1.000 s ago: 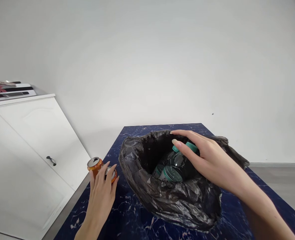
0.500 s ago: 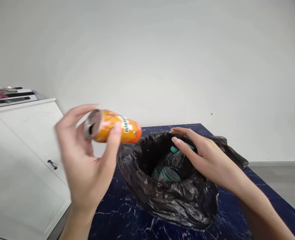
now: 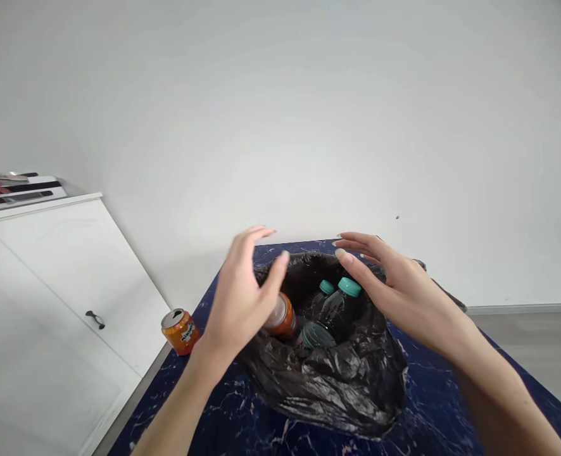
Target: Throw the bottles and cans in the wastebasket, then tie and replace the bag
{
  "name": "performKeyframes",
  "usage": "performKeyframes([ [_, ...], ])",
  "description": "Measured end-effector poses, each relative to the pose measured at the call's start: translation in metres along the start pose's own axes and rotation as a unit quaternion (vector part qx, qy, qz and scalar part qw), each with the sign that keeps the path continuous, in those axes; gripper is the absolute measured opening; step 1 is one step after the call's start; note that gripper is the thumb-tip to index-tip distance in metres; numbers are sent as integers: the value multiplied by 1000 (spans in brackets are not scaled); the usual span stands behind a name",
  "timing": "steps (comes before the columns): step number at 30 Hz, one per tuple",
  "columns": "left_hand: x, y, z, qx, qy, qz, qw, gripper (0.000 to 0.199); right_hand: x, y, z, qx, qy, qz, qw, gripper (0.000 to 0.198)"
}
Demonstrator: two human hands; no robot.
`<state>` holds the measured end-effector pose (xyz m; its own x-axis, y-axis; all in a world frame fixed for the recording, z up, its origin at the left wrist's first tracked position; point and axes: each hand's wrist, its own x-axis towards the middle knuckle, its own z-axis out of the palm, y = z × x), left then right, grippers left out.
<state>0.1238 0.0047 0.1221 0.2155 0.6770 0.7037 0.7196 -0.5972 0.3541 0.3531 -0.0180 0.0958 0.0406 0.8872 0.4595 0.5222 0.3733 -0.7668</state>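
Observation:
Fingers apart and empty, my left hand (image 3: 245, 291) is over the left rim of a black plastic bag (image 3: 337, 386). Just below it in the bag lies an orange soda can (image 3: 287, 320), partly hidden by the hand. Clear plastic bottles (image 3: 332, 310) with teal caps rest beside that can inside the bag. My right hand (image 3: 394, 275) is at the bag's right rim, fingers stretched and holding nothing I can see. Another orange soda can (image 3: 180, 331) stands upright left of my left forearm, at the table's left edge.
The bag sits on a dark blue marbled table (image 3: 228, 411). White cabinets (image 3: 62, 297) with black handles stand to the left, bearing a white and black object (image 3: 24, 193). A pale wall (image 3: 280, 126) rises behind the table.
My left hand has moved right and down to the bag and let go of the orange can, which now lies inside. The standing can has come into sight. My right hand stays near the rim.

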Motion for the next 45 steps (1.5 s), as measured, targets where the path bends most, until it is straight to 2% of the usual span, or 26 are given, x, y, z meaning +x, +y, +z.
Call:
performKeyframes([
  [4, -12, -25, -26, -1, 152, -29, 988, 27, -1, -1, 1, -18, -13, -7, 1000, 57],
  [7, -26, -62, -45, 43, 180, -112, 976, 32, -3, -2, 1, -35, -13, -13, 999, 53],
  [9, -38, -93, -57, 122, 161, -168, 965, 40, -4, -5, 1, -49, -16, -16, 999, 49],
  [12, -55, -139, -67, 233, 104, -202, 946, 61, -7, -10, 2, -53, -30, -24, 998, 42],
  [15, -73, -176, -67, 297, 11, -265, 917, 82, -10, -14, 3, -45, -28, -33, 998, 36],
  [18, -89, -200, -58, 311, -65, -320, 892, 94, -11, -14, 4, -43, -18, -38, 998, 33],
  [21, -101, -214, -49, 299, -102, -352, 881, 88, -10, -14, 5, -42, -15, -41, 998, 32],
  [25, -107, -220, -42, 263, -105, -347, 894, 65, -10, -14, 5, -39, -19, -43, 998, 34],
  [28, -98, -207, -43, 248, -69, -334, 907, 61, -10, -14, 4, -33, -20, -47, 998, 34],
  [30, -85, -184, -48, 224, 4, -314, 923, 66, -10, -14, 3, -29, -21, -45, 998, 36],
  [33, -57, -128, -56, 52, 187, -227, 954, 68, -9, -15, 2, -24, -19, -45, 998, 39],
  [34, -48, -107, -59, -14, 226, -175, 958, 66, -8, -15, 2, -23, -17, -46, 999, 39],
  [36, -29, -67, -62, -99, 255, -102, 956, 58, -8, -16, 1, -20, -15, -45, 999, 39],
  [38, -13, -34, -63, -136, 239, -34, 961, 54, -7, -15, 0, -18, -9, -45, 999, 38],
  [41, 3, -5, -58, -157, 108, 39, 981, 56, -7, -13, -3, -18, -1, -53, 998, 38],
  [43, 10, 6, -51, -145, 7, 63, 987, 55, -7, -10, -6, -17, 3, -55, 998, 41],
  [45, 15, 14, -42, -122, -65, 70, 988, 52, -6, -8, -8, -16, 9, -52, 998, 44],
])
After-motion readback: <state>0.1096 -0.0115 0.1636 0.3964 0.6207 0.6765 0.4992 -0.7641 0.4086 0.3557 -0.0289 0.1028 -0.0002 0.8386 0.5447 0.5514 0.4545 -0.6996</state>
